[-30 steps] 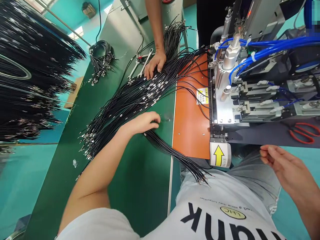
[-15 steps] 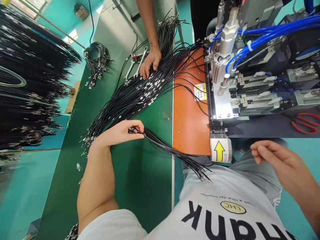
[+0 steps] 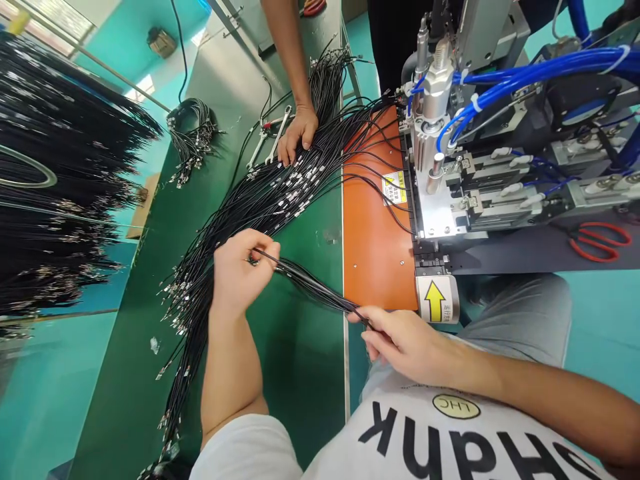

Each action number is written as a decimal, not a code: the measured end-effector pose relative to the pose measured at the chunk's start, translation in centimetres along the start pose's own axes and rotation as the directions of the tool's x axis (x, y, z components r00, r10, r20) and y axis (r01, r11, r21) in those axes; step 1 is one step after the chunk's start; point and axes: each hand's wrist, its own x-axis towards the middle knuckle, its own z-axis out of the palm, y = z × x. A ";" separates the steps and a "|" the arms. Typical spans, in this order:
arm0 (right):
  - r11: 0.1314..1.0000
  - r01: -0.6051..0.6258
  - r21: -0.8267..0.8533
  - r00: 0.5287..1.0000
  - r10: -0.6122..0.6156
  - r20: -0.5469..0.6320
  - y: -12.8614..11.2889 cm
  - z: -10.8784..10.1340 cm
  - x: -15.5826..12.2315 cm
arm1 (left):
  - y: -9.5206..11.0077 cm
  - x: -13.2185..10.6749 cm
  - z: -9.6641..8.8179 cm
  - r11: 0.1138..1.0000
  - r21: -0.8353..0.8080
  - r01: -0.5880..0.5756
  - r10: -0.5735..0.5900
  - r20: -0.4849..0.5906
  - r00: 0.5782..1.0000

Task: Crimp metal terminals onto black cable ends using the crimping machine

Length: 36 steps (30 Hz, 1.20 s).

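Observation:
A bundle of thin black cables (image 3: 315,285) stretches between my two hands above the green table. My left hand (image 3: 246,270) is closed round its left part, fingers curled. At the table's near edge, my right hand (image 3: 395,337) grips the bundle's other end, thumb and fingers closed on it; the cable tips are hidden there. Behind my left hand lies a large pile of black cables (image 3: 260,200) with small white tags. A co-worker's hand (image 3: 299,133) rests on that pile.
Right of the table stands a machine (image 3: 435,180) with an orange plate (image 3: 375,267) and blue hoses (image 3: 540,67). Red-handled scissors (image 3: 600,241) lie beside it. Wrenches (image 3: 273,143) and a coiled cable bundle (image 3: 193,137) are on the table. Many cables (image 3: 60,173) hang at left.
My right hand has come in from the right and closed on the right end of the bundle. My left hand still holds its part, with the wrist turned more upright.

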 end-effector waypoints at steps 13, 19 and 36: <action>0.981 -0.122 0.153 0.772 0.191 -0.607 4.4 -6.8 -7.0 | 11.5 -1.2 14.1 0.778 -0.141 -0.613 0.624 0.295 0.724; 0.992 -0.110 0.062 0.665 0.120 -0.737 4.3 -6.6 -5.8 | 14.6 -0.8 13.6 0.807 -0.320 -0.497 0.583 0.292 0.758; 0.902 0.059 0.428 0.785 0.223 -0.578 6.2 -9.4 -5.6 | 16.0 -0.8 15.0 0.747 -0.650 -0.136 0.402 0.280 0.872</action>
